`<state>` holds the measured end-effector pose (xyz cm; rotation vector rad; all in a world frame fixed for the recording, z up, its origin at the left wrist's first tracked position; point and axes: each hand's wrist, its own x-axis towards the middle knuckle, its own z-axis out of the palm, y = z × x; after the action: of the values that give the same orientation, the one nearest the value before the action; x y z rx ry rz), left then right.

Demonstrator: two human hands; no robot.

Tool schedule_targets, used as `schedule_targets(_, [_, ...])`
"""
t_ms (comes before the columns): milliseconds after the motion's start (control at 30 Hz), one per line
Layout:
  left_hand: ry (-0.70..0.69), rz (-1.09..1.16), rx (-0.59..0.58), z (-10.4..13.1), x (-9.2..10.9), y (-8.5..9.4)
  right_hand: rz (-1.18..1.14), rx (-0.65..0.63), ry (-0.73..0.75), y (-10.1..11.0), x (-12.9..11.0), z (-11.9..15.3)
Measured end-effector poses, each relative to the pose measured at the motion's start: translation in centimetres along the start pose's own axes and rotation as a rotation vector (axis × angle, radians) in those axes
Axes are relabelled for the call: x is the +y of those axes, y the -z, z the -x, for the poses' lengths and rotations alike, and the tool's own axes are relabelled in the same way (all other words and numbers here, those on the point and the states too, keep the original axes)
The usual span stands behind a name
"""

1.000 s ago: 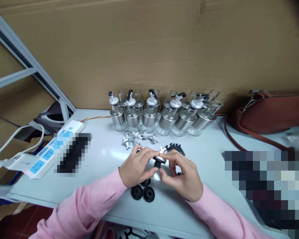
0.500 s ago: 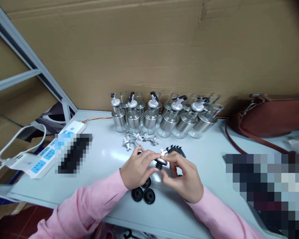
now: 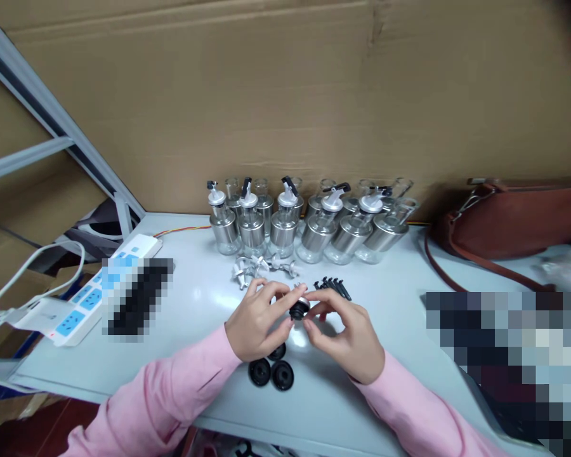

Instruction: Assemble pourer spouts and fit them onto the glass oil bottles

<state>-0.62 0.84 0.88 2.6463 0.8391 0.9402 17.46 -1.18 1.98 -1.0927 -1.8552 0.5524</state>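
Observation:
My left hand (image 3: 255, 325) and my right hand (image 3: 351, 335) meet above the table, fingertips pinched around a pourer stopper (image 3: 299, 310). Its black ribbed plug faces towards me, with a silvery rim behind it; fingers hide its spout end. Several black rubber plugs (image 3: 282, 376) lie just below my left hand, partly covered by it. Beyond my hands are loose silver-white pourer spouts (image 3: 262, 265) in a cluster. A row of slim black levers (image 3: 335, 289) lies behind my right hand.
Two rows of glass bottles with metal bands (image 3: 284, 231) stand at the back, several with pourers. A power strip (image 3: 95, 292) and a blurred dark object (image 3: 143, 298) are at left. A brown handbag (image 3: 509, 222) and a blurred area (image 3: 514, 355) lie right. A cardboard wall (image 3: 266, 95) rises behind.
The stopper has turned in my fingers, so its black underside faces me more. My right-hand fingers have shifted slightly around it. The whole view has moved a little.

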Motion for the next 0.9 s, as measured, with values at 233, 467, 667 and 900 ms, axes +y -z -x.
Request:
schedule_targets(233, [0.13, 0.085, -0.006, -0.06, 0.04, 0.18, -0.096, -0.001, -0.026, -0.19, 0.24, 0.11])
schedule_targets(467, [0.136, 0.087, -0.018, -0.31, -0.05, 0.35, -0.124, -0.096, -0.075, -0.16, 0.06, 0.34])
schedule_targets(667, [0.143, 0.108, -0.055, -0.21, 0.01, 0.2, -0.054, -0.116, -0.036, 0.15, -0.13, 0.12])
schedule_targets(900, [0.118, 0.165, -0.156, -0.43, 0.15, 0.28, -0.144, -0.206, -0.059, -0.08, -0.44, 0.32])
